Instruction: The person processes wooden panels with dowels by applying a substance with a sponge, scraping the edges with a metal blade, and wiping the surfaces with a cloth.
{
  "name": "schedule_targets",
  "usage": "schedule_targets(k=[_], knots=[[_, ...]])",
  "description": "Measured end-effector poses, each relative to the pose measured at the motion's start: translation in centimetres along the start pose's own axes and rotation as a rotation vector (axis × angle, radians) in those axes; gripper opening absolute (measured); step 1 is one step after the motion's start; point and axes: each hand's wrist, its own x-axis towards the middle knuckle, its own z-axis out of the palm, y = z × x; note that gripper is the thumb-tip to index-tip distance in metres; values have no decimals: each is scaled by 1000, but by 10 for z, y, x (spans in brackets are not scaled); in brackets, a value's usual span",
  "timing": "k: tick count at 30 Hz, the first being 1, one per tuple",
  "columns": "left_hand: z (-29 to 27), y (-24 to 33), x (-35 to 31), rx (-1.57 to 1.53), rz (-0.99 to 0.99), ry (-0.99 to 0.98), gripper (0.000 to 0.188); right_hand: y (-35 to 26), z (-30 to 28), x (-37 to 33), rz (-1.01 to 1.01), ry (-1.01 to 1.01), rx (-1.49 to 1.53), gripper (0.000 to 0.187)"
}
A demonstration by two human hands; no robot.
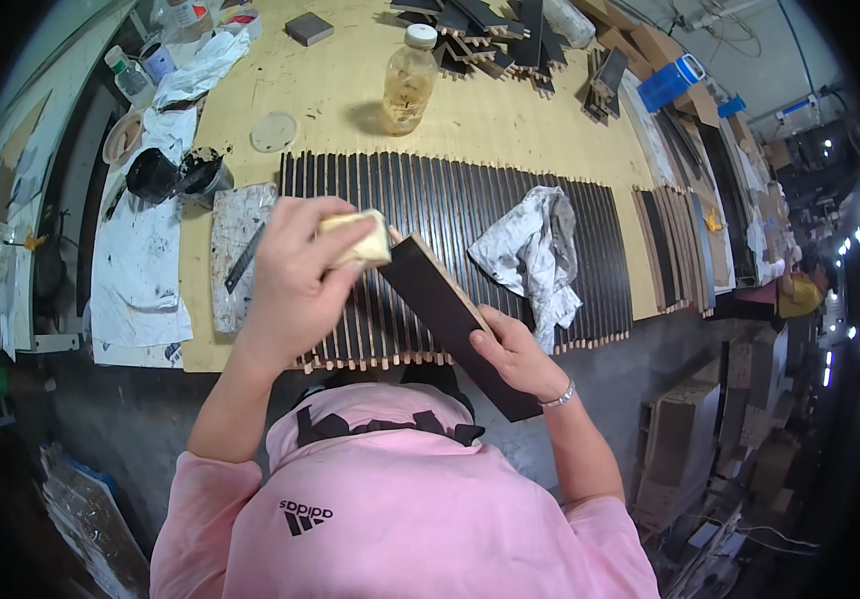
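Pinched in my left hand (295,265) is a pale yellow sponge (367,240), close to the upper end of a dark-painted wooden slat (435,304); I cannot tell if they touch. My right hand (518,351) grips that slat near its lower end, thumb on its broad face, so it slants across in front of me. Under both hands lies a long row of black slats (350,190) packed side by side on edge, with bare wooden pegs at their ends. A stained white rag (530,240) rests crumpled on the row's right part.
On the yellowish table (330,60) stand a capped bottle (410,85) of murky liquid and a round lid (274,132). Black-stained cups (153,176) sit at left beside a smeared board (235,285). Loose dark pieces (490,35) pile at the back; more slats (671,245) lie right.
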Motion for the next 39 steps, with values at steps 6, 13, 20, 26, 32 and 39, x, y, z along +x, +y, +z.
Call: schedule_targets(k=[6,13,20,26,32,39], knots=[[7,7,-8,-44,7,6,41,2,1,-4,173,-35,354,40],[10,1,-21,-32,-44,91,37,0,2,-8,205,-29,488,43],[16,-15,-21,-12,-59,25,38,3,2,-13,247,-44,543,46],[16,10,-16,-153,2,-39,33,6,2,-14,266,-59,667,42],[14,-9,-15,-36,-29,70,34,10,-1,-14,279,-92,719,45],[19,-20,-20,-60,-72,67,35,13,0,-12,294,-133,743,47]])
